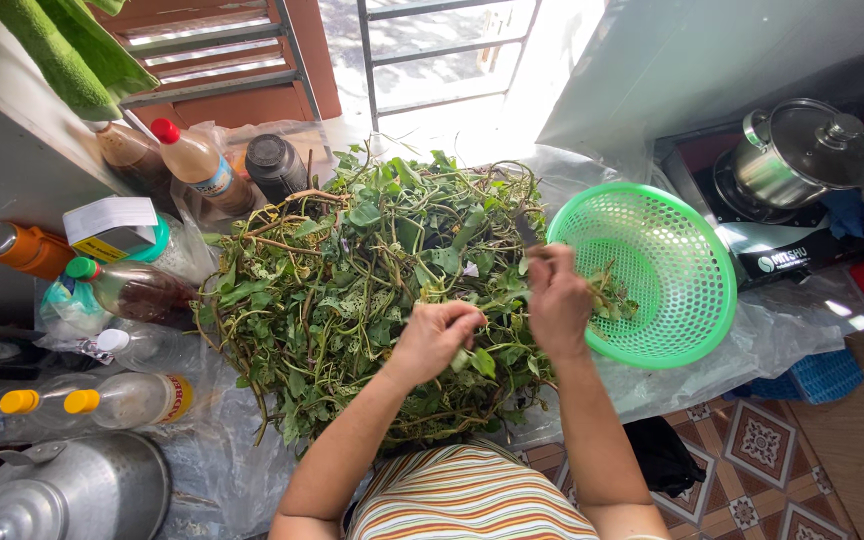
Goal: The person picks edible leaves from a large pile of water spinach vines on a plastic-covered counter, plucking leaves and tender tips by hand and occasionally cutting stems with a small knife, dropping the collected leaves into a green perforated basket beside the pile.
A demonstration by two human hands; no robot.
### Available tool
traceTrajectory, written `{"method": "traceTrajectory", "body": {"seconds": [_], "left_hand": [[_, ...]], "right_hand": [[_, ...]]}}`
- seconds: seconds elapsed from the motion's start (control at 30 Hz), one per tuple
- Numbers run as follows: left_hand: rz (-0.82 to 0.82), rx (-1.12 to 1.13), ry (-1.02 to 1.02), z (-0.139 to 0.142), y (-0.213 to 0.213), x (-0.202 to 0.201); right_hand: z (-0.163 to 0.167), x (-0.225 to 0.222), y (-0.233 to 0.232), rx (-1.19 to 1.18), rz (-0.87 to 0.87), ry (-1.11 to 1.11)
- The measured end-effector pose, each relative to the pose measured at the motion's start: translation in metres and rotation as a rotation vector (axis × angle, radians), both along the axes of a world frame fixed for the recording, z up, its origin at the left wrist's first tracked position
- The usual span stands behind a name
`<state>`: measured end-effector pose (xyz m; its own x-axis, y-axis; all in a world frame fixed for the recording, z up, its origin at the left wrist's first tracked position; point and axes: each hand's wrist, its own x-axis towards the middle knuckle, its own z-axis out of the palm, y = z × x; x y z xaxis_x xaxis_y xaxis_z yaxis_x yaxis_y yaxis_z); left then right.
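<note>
A big heap of leafy green vines (372,300) lies on a clear plastic sheet (752,350) spread over the floor, right in front of the person. The stems look thin, tangled and springy, the leaves soft and easily bruised; a single sprig should weigh almost nothing, though strands likely snag on their neighbours when pulled. The firmer stem just below a leaf cluster looks like the best place to pinch, not the leaf blade.

The left hand (434,338) rests on the near side of the heap, its fingers curled and pinching a small sprig. The right hand (557,298) is at the heap's right edge, closed around a stem; whether it also holds a small blade I cannot tell.

Just right of the heap stands a green plastic basket (692,260) with a few picked greens inside. Left of the heap are sauce bottles (132,290) and a metal kettle (67,490); beyond the basket sits a lidded steel pot (802,150) on a stove.
</note>
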<state>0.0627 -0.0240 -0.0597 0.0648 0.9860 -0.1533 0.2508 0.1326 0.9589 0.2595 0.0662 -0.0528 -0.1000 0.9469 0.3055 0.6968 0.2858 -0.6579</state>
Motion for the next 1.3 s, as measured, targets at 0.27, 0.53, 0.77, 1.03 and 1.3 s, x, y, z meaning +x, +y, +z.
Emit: {"method": "traceTrajectory", "body": {"seconds": [0.27, 0.53, 0.77, 1.03, 1.3], "left_hand": [[0.229, 0.493, 0.387, 0.023, -0.014, 0.011], [0.257, 0.608, 0.381, 0.039, 0.012, -0.005], [0.296, 0.522, 0.551, 0.040, 0.011, -0.053], [0.158, 0.422, 0.670, 0.016, 0.013, -0.038], [0.219, 0.419, 0.386, 0.013, 0.015, -0.036]], "right_hand": [[0.025, 0.057, 0.009, -0.310, 0.280, 0.277], [0.001, 0.052, -0.010, -0.294, 0.436, 0.271], [0.013, 0.104, 0.024, -0.121, -0.069, 0.213], [-0.017, -0.017, -0.007, -0.503, 0.398, 0.247], [-0.014, -0.039, -0.009, -0.393, 0.491, 0.263]]}}
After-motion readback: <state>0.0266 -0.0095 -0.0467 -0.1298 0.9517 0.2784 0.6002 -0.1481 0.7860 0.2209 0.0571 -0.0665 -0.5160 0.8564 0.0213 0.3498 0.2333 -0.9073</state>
